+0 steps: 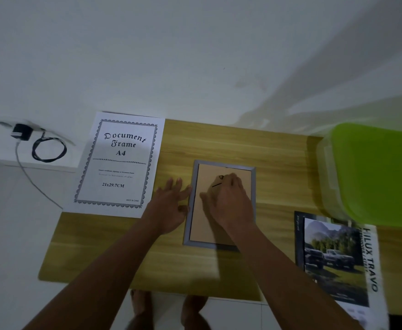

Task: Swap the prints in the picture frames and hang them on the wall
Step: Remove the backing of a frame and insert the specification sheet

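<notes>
Resting on frame [187, 231] back, right hand [228, 201], fingers bent; can't tell if holding anything. Left hand [169, 206] flat, fingers straight, touching frame's left edge. Frame face down, mid tabletop [171, 265]. White sheet [121, 163] left, truck print [335, 256] right.

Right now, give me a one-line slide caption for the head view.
Left hand beside face-down grey frame on wooden table; right hand on its backing board.

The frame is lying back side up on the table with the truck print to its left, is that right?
Not quite. The frame lies back side up on the table, but the truck print is to its right; the white sheet is what lies on the left. The head view shows it.
</notes>
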Available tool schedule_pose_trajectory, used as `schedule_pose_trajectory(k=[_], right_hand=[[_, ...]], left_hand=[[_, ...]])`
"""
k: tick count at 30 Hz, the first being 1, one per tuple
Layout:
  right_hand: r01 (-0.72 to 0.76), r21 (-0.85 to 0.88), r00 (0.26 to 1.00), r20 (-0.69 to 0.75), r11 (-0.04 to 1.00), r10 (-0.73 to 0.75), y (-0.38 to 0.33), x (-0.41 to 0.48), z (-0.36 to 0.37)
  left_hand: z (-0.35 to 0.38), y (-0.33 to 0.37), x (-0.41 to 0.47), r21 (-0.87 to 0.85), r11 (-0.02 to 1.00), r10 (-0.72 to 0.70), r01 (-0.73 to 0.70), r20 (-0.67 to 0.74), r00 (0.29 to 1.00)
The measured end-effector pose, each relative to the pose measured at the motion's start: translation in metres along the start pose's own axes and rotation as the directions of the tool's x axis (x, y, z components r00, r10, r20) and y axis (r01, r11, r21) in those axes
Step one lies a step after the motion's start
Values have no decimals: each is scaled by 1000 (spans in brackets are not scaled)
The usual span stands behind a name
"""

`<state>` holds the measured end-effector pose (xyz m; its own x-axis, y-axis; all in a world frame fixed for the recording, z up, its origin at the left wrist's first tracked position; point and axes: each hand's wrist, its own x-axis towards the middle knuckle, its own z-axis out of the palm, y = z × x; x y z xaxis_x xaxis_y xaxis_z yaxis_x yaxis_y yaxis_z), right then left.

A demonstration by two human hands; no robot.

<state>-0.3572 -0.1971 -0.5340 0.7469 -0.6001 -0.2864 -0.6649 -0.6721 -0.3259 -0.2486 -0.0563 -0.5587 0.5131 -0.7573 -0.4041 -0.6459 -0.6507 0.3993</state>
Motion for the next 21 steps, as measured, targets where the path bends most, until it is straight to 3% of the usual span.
schedule_pose_trajectory(k=[3,11,21], right_hand=[[-67,38,997,-20,997,68,6,1,-1],[1,76,999,-41,997,2,10,1,-6],[-49,60,997,-53,997,52,19,-29,6]], left_hand=[[-1,0,0,-18,1000,4,-4,3,1000],[-3,0,-2,-22,1000,6,-6,-4,1000],[-3,1,-2,78,997,22,-21,-10,1000]])
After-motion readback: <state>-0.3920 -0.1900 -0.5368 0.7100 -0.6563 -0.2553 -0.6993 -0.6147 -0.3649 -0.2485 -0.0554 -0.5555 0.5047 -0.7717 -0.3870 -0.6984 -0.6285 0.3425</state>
